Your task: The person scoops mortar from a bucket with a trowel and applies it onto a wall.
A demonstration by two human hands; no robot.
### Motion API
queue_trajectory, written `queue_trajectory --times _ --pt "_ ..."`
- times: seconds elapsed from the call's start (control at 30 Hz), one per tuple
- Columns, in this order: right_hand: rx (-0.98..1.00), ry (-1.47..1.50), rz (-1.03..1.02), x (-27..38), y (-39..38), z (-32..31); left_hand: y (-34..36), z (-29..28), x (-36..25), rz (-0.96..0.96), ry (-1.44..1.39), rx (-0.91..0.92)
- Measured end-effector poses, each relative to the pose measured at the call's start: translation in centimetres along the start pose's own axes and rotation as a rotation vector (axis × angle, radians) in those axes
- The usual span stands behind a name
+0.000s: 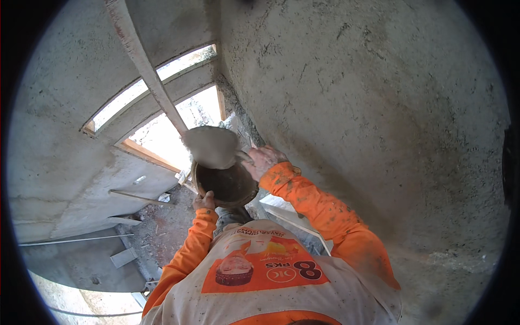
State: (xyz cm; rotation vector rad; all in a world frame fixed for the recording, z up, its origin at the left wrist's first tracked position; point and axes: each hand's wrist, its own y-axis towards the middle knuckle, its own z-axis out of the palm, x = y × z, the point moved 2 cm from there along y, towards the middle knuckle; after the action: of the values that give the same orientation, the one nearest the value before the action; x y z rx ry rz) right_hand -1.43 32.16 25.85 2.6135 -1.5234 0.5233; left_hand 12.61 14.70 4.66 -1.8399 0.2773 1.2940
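My left hand (205, 201) grips the near left rim of a round, dark bucket (245, 196) in front of my body. The thumb lies over the rim, and the other fingers are mostly hidden under it. My right hand (266, 161) is closed around the handle of a trowel (212, 146). The trowel's broad, rounded grey blade hangs above the bucket's far side and covers part of its mouth. The blade is slightly blurred. Inside the bucket it is dark, and I cannot tell how much it holds. Grey splashes mark my orange right sleeve (325, 208).
A rough grey plastered wall (379, 108) rises close on my right. A long straight bar (143, 59) slants down from the top, crossing a wood-framed opening (146, 154). Below left, a thin plank (142, 199) and a grey block (124, 258) lie near the dirty floor (168, 222).
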Motion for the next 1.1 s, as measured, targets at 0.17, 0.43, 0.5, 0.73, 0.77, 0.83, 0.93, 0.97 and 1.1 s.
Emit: queue_trajectory --times 0.17,0.43,0.5,0.73,0.77,0.83,0.93,0.97,1.1 --pt "0.281 0.223 -0.295 5.7 1.8 -5.8 -1.1 -2.5 -2.5 -0.039 -0.060 -0.093" --pt "0.176 0.653 0.419 -8.8 14.3 -4.6 2.8 -6.4 1.6 -0.023 -0.129 -0.217" --pt "-0.510 0.576 0.412 -8.5 13.5 -8.1 3.4 -8.3 2.6 -0.089 0.058 -0.251" --pt "-0.377 1.099 0.378 -6.8 2.6 -4.3 2.9 -6.8 -1.0 0.017 0.286 -0.146" --pt "-0.147 1.162 0.410 -8.3 1.4 -0.6 1.9 -6.3 -2.6 0.079 0.503 -0.113" --pt "0.319 0.705 0.432 -8.6 -1.0 5.3 0.5 -5.1 -4.1 0.295 0.410 0.000" --pt "0.585 0.003 -0.130 -11.0 -3.6 12.6 1.5 -3.1 -2.6 0.330 0.497 0.104" --pt "0.430 -0.328 -0.399 -13.6 -4.2 16.8 0.6 -2.1 -3.4 0.399 0.514 0.134" --pt "0.155 -0.473 -0.031 -6.6 -2.5 13.8 -3.4 -0.7 -4.2 0.221 0.374 0.190"
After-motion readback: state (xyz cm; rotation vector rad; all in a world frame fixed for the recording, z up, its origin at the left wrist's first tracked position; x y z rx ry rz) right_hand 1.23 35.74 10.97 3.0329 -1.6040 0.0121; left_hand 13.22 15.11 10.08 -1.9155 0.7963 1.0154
